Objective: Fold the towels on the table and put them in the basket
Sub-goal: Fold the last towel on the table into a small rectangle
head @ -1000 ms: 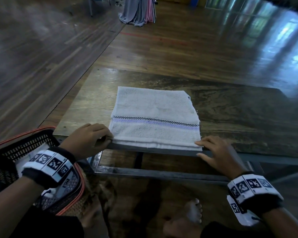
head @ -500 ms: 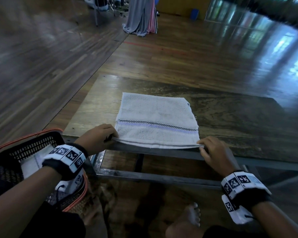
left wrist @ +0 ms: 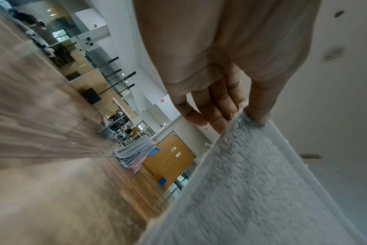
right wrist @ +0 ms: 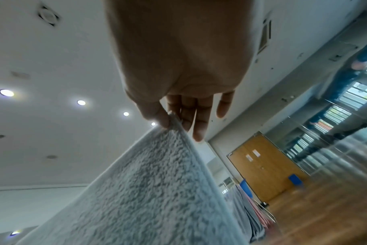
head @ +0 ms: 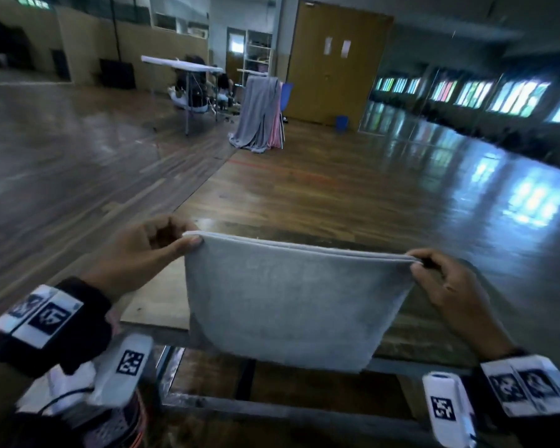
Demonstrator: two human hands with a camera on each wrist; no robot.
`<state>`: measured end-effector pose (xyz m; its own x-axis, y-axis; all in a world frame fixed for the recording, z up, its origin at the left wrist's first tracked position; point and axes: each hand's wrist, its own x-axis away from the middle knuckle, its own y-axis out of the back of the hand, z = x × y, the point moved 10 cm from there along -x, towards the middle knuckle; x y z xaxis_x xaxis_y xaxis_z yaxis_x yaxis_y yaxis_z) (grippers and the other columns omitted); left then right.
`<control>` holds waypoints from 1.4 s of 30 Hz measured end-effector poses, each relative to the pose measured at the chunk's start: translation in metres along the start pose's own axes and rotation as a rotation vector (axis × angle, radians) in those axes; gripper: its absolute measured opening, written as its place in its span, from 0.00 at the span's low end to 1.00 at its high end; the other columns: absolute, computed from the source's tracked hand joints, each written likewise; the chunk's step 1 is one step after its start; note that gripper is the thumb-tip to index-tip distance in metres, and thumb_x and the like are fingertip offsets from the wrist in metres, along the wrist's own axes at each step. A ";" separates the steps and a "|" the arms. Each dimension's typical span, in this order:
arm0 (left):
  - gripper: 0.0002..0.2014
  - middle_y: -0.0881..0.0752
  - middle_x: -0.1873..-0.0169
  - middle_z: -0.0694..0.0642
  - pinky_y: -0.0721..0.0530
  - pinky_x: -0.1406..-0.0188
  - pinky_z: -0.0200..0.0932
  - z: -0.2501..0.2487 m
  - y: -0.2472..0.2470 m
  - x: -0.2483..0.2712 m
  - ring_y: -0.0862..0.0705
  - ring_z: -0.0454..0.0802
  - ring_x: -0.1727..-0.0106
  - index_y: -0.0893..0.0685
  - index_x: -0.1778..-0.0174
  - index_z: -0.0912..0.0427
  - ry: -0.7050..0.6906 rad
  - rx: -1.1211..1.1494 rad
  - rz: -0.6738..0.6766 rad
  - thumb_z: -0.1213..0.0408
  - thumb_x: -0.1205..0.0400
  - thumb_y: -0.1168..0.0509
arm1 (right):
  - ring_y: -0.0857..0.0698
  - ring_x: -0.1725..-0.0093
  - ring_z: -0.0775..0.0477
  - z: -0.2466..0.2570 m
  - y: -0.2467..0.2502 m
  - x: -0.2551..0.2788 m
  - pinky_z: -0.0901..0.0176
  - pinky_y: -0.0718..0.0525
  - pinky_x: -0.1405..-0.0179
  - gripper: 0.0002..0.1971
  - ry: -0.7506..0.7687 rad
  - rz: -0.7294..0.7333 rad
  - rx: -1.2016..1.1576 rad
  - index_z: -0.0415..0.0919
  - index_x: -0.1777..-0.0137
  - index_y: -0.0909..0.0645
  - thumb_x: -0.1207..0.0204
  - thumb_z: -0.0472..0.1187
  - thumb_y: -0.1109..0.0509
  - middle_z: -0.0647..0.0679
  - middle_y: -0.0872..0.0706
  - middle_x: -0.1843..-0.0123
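A pale grey folded towel [head: 288,302] hangs upright in the air above the near edge of the wooden table [head: 434,321]. My left hand [head: 188,242] pinches its top left corner between thumb and fingers, and my right hand [head: 416,263] pinches its top right corner. The left wrist view shows the towel [left wrist: 251,190] nipped by the left hand [left wrist: 244,111]. In the right wrist view the towel [right wrist: 147,190] hangs from the right hand [right wrist: 172,121]. The basket [head: 120,428], black mesh with an orange rim, shows at the bottom left, mostly hidden behind my left wrist.
The table's metal frame [head: 272,412] runs below the towel. Far off on the wooden floor stand a white folding table [head: 181,64], a rack draped with grey and pink cloth [head: 259,114], and a small blue bin [head: 341,122] by brown double doors [head: 333,63].
Both hands have lifted the towel off the table by its near edge; it now hangs vertically. The head view has tilted up toward the room.
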<state>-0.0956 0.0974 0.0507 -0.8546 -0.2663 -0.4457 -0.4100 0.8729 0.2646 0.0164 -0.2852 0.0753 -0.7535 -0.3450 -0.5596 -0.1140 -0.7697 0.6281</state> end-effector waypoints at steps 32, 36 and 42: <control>0.05 0.15 0.52 0.44 0.30 0.54 0.40 0.184 -0.119 0.003 0.17 0.48 0.52 0.17 0.54 0.47 -0.046 -1.100 0.705 0.58 0.23 0.37 | 0.13 0.60 0.36 -0.139 -0.178 0.040 0.48 0.17 0.60 0.10 0.144 0.413 0.330 0.31 0.57 0.13 0.39 0.25 0.23 0.37 0.13 0.61; 0.03 0.14 0.63 0.48 0.27 0.63 0.39 0.137 -0.090 -0.021 0.20 0.49 0.71 0.17 0.63 0.53 -0.272 -0.919 0.361 0.64 0.27 0.30 | 0.17 0.59 0.42 -0.129 -0.148 0.018 0.52 0.19 0.58 0.09 0.174 0.167 0.308 0.32 0.56 0.15 0.37 0.27 0.24 0.39 0.14 0.60; 0.01 0.14 0.59 0.47 0.23 0.60 0.39 0.178 -0.108 0.011 0.21 0.43 0.64 0.16 0.60 0.52 -0.110 -0.969 0.720 0.60 0.24 0.32 | 0.15 0.66 0.40 -0.128 -0.182 0.047 0.46 0.15 0.69 0.08 0.231 0.437 0.307 0.35 0.62 0.13 0.41 0.28 0.21 0.41 0.13 0.64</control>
<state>-0.0046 0.0730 -0.1347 -0.9728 0.2315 0.0092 0.0393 0.1259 0.9913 0.0846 -0.2307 -0.1346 -0.6160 -0.7305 -0.2949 -0.0327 -0.3503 0.9361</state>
